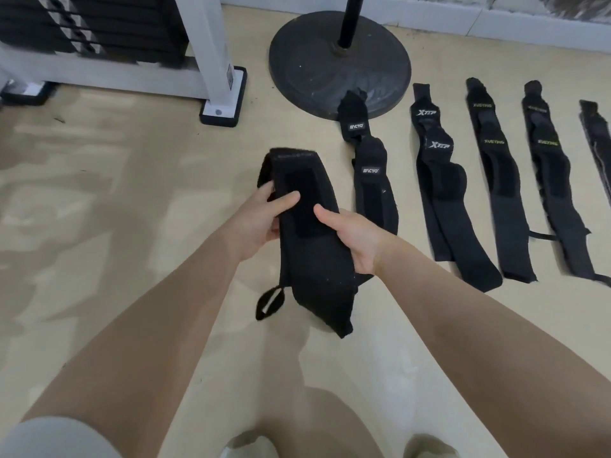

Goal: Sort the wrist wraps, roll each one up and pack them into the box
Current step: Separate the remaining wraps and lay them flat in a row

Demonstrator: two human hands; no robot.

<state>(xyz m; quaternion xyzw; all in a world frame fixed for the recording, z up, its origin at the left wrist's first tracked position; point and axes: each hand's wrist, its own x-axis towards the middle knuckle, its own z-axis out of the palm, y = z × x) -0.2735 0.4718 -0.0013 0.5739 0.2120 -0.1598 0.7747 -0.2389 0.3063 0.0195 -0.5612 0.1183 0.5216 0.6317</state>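
Left hand (264,214) and right hand (352,238) pinch a long black fabric wrist wrap (310,246) from either side; its long axis runs away from the person, thumb loop (269,304) hanging nearest.

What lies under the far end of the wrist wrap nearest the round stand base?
The far end of the MCYO wrap rests on the rim of the round stand base. Its near part lies on the floor. What lies beneath it is covered.
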